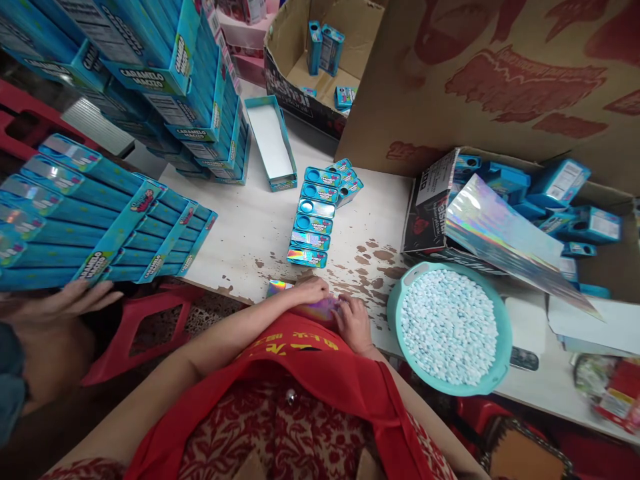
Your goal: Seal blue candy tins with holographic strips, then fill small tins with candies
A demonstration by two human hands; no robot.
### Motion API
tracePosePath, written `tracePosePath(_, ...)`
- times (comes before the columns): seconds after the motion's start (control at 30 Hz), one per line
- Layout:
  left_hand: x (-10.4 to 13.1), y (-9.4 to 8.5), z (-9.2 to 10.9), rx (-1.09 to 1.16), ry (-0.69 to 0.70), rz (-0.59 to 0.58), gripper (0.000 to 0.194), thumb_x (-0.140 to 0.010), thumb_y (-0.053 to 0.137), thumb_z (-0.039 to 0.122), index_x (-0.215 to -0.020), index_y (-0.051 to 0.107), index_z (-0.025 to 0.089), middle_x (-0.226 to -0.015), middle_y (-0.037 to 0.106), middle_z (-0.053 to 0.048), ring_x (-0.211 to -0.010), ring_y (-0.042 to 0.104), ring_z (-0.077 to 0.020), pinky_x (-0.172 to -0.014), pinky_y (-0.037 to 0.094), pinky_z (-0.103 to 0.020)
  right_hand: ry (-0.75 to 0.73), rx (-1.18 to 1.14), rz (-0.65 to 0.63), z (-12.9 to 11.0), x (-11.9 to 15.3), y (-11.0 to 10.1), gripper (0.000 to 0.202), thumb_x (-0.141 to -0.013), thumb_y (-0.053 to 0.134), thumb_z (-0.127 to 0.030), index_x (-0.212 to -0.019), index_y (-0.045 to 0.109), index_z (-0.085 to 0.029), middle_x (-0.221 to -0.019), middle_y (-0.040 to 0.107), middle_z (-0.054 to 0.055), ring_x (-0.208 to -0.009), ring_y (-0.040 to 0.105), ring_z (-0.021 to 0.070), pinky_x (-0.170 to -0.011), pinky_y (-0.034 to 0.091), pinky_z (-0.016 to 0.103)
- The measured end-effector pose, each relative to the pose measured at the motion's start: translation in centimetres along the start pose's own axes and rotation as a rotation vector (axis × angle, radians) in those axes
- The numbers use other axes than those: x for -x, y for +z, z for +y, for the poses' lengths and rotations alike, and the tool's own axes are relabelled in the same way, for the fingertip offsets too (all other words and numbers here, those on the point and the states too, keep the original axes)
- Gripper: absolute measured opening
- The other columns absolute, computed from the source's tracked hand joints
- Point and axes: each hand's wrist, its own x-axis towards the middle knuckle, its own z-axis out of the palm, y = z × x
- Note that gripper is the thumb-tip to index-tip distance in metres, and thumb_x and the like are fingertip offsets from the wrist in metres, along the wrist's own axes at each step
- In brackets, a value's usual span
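Observation:
At the table's front edge, against the red apron, my left hand (311, 291) is closed, its fingers bent down on a shiny holographic sheet (320, 311). My right hand (353, 323) is closed too, its fingertips pinching the same sheet from the right. A row of blue tins (313, 225) with round windows lies just beyond my hands, and a few more tins (350, 185) sit at its upper right. The teal basin (506, 353), full of small pale blue and white candies (449, 327), stands right of my right hand.
Stacked blue display boxes (195, 127) fill the left; another person's hand (65, 300) touches a tilted stack (110, 220). An open tray (273, 143) lies behind the tins. Cartons (430, 200) with tins stand behind, one under a holographic sheet (505, 227). A phone (524, 359) lies right.

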Motion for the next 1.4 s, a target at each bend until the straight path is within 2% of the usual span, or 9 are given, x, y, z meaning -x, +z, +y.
tracePosePath(0.17,-0.3,0.2,-0.2,-0.002,0.010,0.002,0.022,-0.077,0.050,0.026,-0.075,0.071,0.017,-0.076,0.069,-0.003,-0.074,0.056,-0.0147,-0.067,0.039,-0.023,0.095,0.085,0.037,-0.2,-0.5,-0.1,0.036,-0.089,0.051,-0.034,-0.121,0.056,-0.020,-0.123,0.055,0.016,-0.109,0.048,0.0294,-0.086,0.039,0.044)
tracePosePath(0.37,-1.0,0.4,-0.6,-0.007,-0.022,0.004,0.025,-0.076,0.049,0.025,-0.077,0.073,0.018,-0.076,0.069,-0.003,-0.074,0.057,-0.0161,-0.067,0.039,-0.025,-0.016,0.097,-0.062,0.1,-0.2,0.5,0.038,-0.092,0.044,-0.024,-0.129,0.051,-0.017,-0.123,0.060,0.014,-0.115,0.050,0.0271,-0.095,0.034,0.043)
tracePosePath(0.6,-1.4,0.2,-0.8,-0.012,-0.059,-0.008,0.023,-0.074,0.051,0.026,-0.076,0.073,0.019,-0.074,0.069,-0.003,-0.074,0.057,-0.0168,-0.064,0.038,-0.025,-0.049,0.066,-0.064,0.2,0.3,-0.1,0.028,-0.092,0.044,-0.024,-0.114,0.060,-0.019,-0.126,0.058,0.012,-0.116,0.049,0.0261,-0.091,0.038,0.040)
tracePosePath(0.83,-1.0,0.4,-0.6,-0.031,-0.044,0.051,0.027,-0.081,0.048,0.028,-0.078,0.071,0.015,-0.081,0.069,-0.009,-0.082,0.060,-0.0215,-0.075,0.042,-0.030,0.061,-0.112,-0.006,-0.9,-0.8,-4.2,0.021,-0.091,0.046,-0.026,-0.080,0.063,-0.020,-0.074,0.063,0.006,-0.074,0.056,0.0199,-0.068,0.041,0.032)
tracePosePath(0.97,0.3,-0.1,0.4,0.267,0.217,0.092,0.034,-0.090,0.038,0.034,-0.106,0.064,0.018,-0.111,0.065,-0.006,-0.100,0.057,-0.0176,-0.088,0.040,-0.027,0.268,-0.423,0.039,-1.3,-2.2,-8.1,0.019,-0.089,0.050,-0.032,-0.079,0.060,-0.019,-0.075,0.063,0.003,-0.070,0.058,0.0164,-0.066,0.045,0.028)
tracePosePath(1.03,1.3,-0.7,1.6,0.484,0.372,0.027,0.033,-0.089,0.043,0.037,-0.112,0.059,0.019,-0.115,0.063,-0.004,-0.102,0.057,-0.0151,-0.087,0.041,-0.024,0.353,-0.554,0.045,-1.5,-2.9,-9.9,0.020,-0.086,0.054,-0.037,-0.078,0.060,-0.020,-0.073,0.063,0.002,-0.067,0.058,0.0154,-0.065,0.046,0.027)
tracePosePath(1.13,3.3,-2.1,3.7,0.576,0.363,-0.021,0.022,-0.085,0.050,0.034,-0.088,0.062,0.016,-0.082,0.066,0.000,-0.079,0.059,-0.0124,-0.073,0.043,-0.021,0.467,-0.691,0.098,-2.0,-3.9,-11.8,0.022,-0.082,0.060,-0.041,-0.076,0.061,-0.019,-0.071,0.064,0.000,-0.067,0.058,0.0149,-0.065,0.046,0.027)
tracePosePath(1.23,6.1,-4.2,5.2,0.558,0.245,0.066,0.031,-0.088,0.042,0.033,-0.068,0.056,0.015,-0.058,0.055,0.003,-0.057,0.053,-0.0093,-0.062,0.041,-0.021,0.562,-0.801,0.203,-3.1,-5.2,-12.4,0.023,-0.077,0.065,-0.041,-0.077,0.061,-0.019,-0.072,0.064,0.000,-0.067,0.058,0.0145,-0.065,0.047,0.027)
tracePosePath(1.4,10.9,-10.1,5.4,0.396,0.117,0.258,0.026,-0.090,0.038,0.036,-0.091,0.056,0.017,-0.057,0.053,0.005,-0.048,0.048,-0.0081,-0.051,0.037,-0.020,0.472,-0.909,0.322,-6.3,-10.5,-12.4,0.020,-0.076,0.067,-0.039,-0.077,0.064,-0.019,-0.077,0.062,0.001,-0.072,0.056,0.0145,-0.067,0.046,0.029)
